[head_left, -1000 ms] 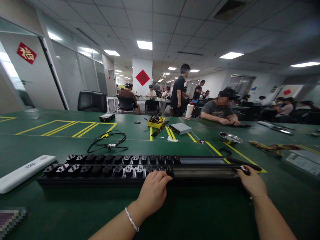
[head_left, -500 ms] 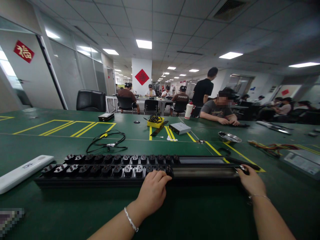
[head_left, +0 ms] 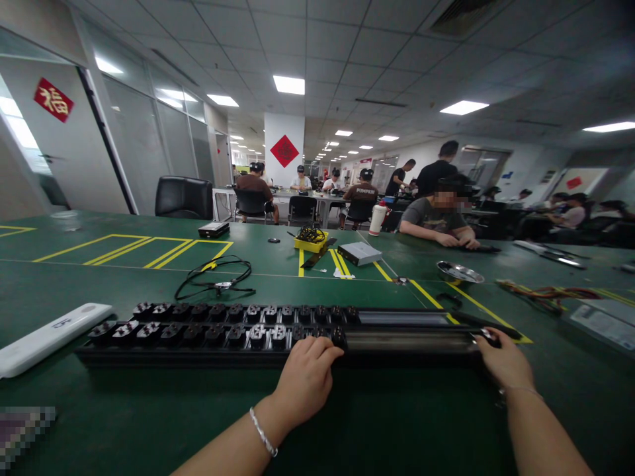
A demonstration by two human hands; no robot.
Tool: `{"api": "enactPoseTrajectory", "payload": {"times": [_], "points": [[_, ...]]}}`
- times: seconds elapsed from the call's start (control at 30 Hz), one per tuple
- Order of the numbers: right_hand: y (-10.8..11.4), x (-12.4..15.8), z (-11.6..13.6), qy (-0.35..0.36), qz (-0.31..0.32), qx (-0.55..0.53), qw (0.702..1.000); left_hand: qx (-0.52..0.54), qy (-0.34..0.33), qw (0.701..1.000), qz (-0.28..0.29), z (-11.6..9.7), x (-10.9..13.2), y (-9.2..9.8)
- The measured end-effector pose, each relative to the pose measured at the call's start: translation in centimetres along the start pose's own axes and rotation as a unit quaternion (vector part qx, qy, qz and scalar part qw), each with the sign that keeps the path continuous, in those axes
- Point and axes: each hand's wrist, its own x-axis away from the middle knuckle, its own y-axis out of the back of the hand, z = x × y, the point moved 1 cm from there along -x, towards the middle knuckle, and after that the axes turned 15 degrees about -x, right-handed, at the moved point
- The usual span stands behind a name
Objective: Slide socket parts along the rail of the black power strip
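Two long black channel strips lie side by side on the green table. The rear strip (head_left: 399,318) and the front strip (head_left: 407,342) both carry a row of black three-pin plugs (head_left: 191,334) along their left part; the right part of each channel has none. My left hand (head_left: 307,380) is closed over the front strip's near edge, fingers against the last plug in the row. At the strip's right end my right hand (head_left: 507,360) pinches a small black piece (head_left: 491,338), mostly hidden by the fingers, close to the channel's end.
A white elongated case (head_left: 52,338) lies left of the strips. Behind them are a coiled black cable (head_left: 213,281), a yellow tray (head_left: 310,243), a grey metal box (head_left: 360,252) and a metal bowl (head_left: 460,272). A power supply (head_left: 602,327) with wires sits right. A co-worker (head_left: 436,221) leans on the table opposite.
The view has shifted slightly, moving the scene a little right. Both hands keep their places on the front strip. In the background, a standing person has moved right.
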Motion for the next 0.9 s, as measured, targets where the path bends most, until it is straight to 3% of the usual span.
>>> {"api": "enactPoseTrajectory", "payload": {"times": [0.4, 0.9], "points": [[0.01, -0.45, -0.75, -0.024, 0.011, -0.024, 0.999, 0.003, -0.002, 1.0, -0.004, 0.03, 0.1, -0.13], [0.71, 0.06, 0.15, -0.049, 0.041, -0.016, 0.998, 0.014, 0.003, 1.0, -0.006, -0.05, 0.07, 0.13]]}}
